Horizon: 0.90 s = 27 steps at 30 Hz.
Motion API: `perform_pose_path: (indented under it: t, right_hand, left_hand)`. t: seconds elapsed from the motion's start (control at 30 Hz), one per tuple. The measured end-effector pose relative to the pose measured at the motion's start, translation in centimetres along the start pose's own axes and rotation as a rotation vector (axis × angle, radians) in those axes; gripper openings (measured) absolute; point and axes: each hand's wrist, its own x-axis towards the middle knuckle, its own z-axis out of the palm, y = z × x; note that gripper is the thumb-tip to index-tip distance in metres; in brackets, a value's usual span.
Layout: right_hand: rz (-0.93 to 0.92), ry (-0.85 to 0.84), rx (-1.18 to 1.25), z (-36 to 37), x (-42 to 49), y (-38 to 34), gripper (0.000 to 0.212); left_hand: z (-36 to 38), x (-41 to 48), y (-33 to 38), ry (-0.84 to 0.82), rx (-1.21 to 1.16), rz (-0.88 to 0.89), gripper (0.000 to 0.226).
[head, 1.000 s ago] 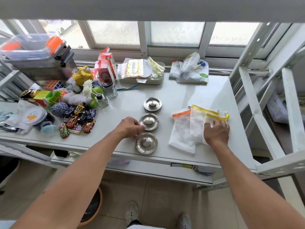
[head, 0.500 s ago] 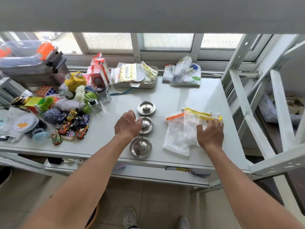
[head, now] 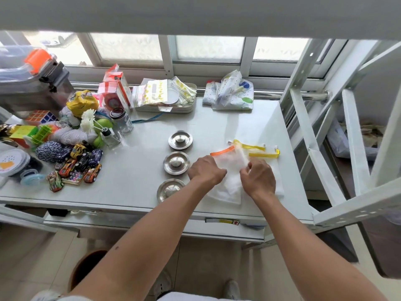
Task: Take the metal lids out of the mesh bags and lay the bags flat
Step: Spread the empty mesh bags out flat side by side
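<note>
Three round metal lids lie in a column on the white table [head: 138, 183]: a far lid [head: 180, 139], a middle lid [head: 176, 163] and a near lid [head: 169, 189], partly under my left forearm. To their right lie three overlapping white mesh bags: one with an orange zip [head: 223, 151] and two with yellow zips [head: 263, 154]. My left hand [head: 206, 171] rests on the left edge of the orange-zip bag. My right hand [head: 258, 178] pinches the mesh of a middle bag [head: 235, 161], lifting it a little. Whether the left fingers grip the mesh is hidden.
Toy cars [head: 78, 168], yarn, a puzzle cube [head: 41, 116], glass jars [head: 121, 121] and boxes crowd the table's left side. A tray of plastic pouches [head: 167, 96] and a spotted bag [head: 232, 94] sit at the back. A white metal frame [head: 314, 148] stands right of the table.
My left hand left the lids and moved right onto the mesh bags. My right hand shifted left and pinched up the mesh of the middle bag.
</note>
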Motion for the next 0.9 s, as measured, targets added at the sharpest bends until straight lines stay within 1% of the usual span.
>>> perform_pose_path:
  t: [0.1, 0.17, 0.3, 0.43, 0.5, 0.57, 0.6, 0.63, 0.67, 0.7, 0.73, 0.83, 0.87, 0.9]
  right_hand:
    - [0.041, -0.022, 0.032, -1.2, 0.7, 0.3, 0.021]
    - [0.032, -0.025, 0.001, -2.0, 1.3, 0.4, 0.023]
    - [-0.026, -0.051, -0.114, -3.4, 1.8, 0.4, 0.025]
    - [0.028, -0.134, -0.106, -4.6, 2.2, 0.6, 0.024]
    - [0.043, -0.246, -0.126, -5.1, 2.3, 0.7, 0.022]
    - [0.011, -0.463, -0.193, -5.3, 2.2, 0.5, 0.022]
    - [-0.022, -0.580, -0.225, -5.3, 2.2, 0.3, 0.025]
    - [-0.046, -0.674, -0.241, -5.3, 2.2, 0.1, 0.030]
    - [-0.051, -0.729, -0.238, -5.3, 2.3, -0.2, 0.037]
    - [-0.043, -0.736, -0.211, -5.4, 2.5, -0.6, 0.043]
    - [-0.032, -0.698, -0.163, -5.3, 2.9, -0.9, 0.046]
    - [0.009, -0.420, -0.035, -4.2, 4.8, -1.7, 0.041]
    - [0.021, -0.345, -0.016, -3.5, 5.4, -1.9, 0.042]
    - [0.035, -0.315, -0.014, -2.9, 5.9, -2.0, 0.046]
  left_hand:
    - [0.5, 0.8, 0.3, -0.052, -0.154, -0.112, 0.035]
    - [0.5, 1.4, 0.5, -0.049, -0.233, -0.137, 0.032]
    - [-0.9, 3.5, 1.1, 0.084, -0.327, -0.138, 0.031]
    - [-2.8, 6.1, 1.3, 0.207, -0.430, -0.180, 0.029]
    - [-3.3, 7.0, 1.0, 0.209, -0.492, -0.158, 0.023]
    - [-3.4, 7.6, 0.8, 0.181, -0.567, -0.126, 0.013]
    - [-3.2, 8.0, 0.7, 0.159, -0.598, -0.117, 0.008]
    - [-2.9, 8.3, 0.7, 0.131, -0.626, -0.110, 0.008]
    - [-2.5, 8.6, 0.7, 0.101, -0.647, -0.106, 0.013]
    - [-2.1, 8.8, 0.7, 0.074, -0.663, -0.101, 0.017]
    - [-1.9, 8.6, 0.8, 0.050, -0.680, -0.092, 0.020]
    - [-1.7, 8.2, 0.9, -0.021, -0.676, -0.064, 0.022]
    - [-1.6, 8.1, 0.8, -0.047, -0.675, -0.062, 0.020]
    - [-1.4, 8.1, 0.8, -0.065, -0.681, -0.057, 0.019]
